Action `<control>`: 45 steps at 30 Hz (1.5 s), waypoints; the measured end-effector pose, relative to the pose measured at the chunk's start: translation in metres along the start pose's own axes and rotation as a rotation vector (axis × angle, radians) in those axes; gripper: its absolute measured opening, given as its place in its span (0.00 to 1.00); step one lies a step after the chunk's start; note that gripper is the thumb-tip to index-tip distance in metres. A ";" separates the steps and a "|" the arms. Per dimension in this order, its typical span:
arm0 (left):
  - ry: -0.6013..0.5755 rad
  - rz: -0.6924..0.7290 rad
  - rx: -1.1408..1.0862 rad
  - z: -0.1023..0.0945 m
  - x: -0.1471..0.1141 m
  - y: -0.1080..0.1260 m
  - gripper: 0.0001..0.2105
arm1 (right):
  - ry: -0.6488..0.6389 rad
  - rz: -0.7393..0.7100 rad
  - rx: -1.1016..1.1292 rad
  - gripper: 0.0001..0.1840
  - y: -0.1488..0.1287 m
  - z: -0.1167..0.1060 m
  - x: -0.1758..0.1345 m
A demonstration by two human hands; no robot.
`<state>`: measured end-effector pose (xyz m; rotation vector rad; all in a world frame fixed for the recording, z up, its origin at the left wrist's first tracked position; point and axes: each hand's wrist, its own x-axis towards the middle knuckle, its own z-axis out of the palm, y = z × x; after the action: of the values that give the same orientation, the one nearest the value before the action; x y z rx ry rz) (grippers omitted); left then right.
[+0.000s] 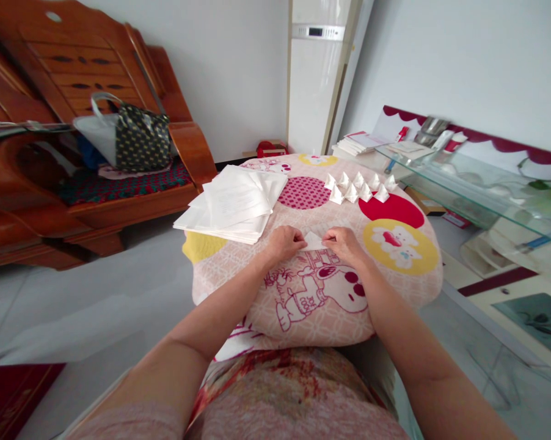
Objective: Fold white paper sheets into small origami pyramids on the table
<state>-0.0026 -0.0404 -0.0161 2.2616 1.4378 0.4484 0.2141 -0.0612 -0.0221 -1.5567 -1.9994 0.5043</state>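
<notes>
Between my two hands lies a small folded piece of white paper [314, 242], its top coming to a point, on the cloth-covered table. My left hand [286, 242] is closed at the paper's left corner, fingertips pinched on it. At the right corner, my right hand [342, 242] pinches the paper in the same way. Farther back on the right stand several folded paper pieces [358, 188] in two rows, white and pointed. A loose stack of white paper sheets [234, 205] rests to the left, beyond my left hand.
A patterned cloth [239, 269] covers the round table. On the right a glass-topped cabinet [477, 183] holds papers and small items. To the left is a wooden bench [96, 214] with a patterned bag [142, 137]. A tall white appliance [316, 91] stands behind.
</notes>
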 end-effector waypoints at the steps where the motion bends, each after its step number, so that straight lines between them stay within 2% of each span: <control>1: 0.001 -0.005 -0.003 0.000 0.001 -0.001 0.07 | 0.004 -0.008 -0.011 0.07 0.000 0.000 0.000; 10: 0.002 0.019 0.014 0.005 0.002 -0.006 0.06 | 0.028 -0.020 -0.072 0.07 -0.001 0.004 -0.002; 18: -0.016 0.088 0.027 0.005 0.004 -0.010 0.06 | 0.042 0.000 -0.039 0.06 0.001 0.005 -0.002; 36: -0.043 0.077 0.057 0.004 0.002 -0.007 0.05 | 0.050 0.033 -0.017 0.06 -0.003 0.005 -0.001; 38: -0.008 0.125 0.068 0.005 0.001 -0.007 0.05 | 0.053 0.029 -0.011 0.06 -0.003 0.005 -0.001; 41: 0.081 0.341 0.082 0.010 -0.001 -0.006 0.13 | 0.062 0.035 0.003 0.06 -0.003 0.005 0.000; 43: 0.045 0.508 0.085 0.016 -0.001 -0.005 0.19 | 0.064 0.041 0.016 0.06 -0.003 0.004 0.000; 45: -0.041 0.601 0.092 0.021 -0.001 -0.003 0.21 | 0.061 0.044 0.028 0.06 -0.003 0.004 0.000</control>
<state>0.0045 -0.0433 -0.0356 2.7421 0.7453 0.5133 0.2093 -0.0613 -0.0233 -1.5839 -1.9084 0.4937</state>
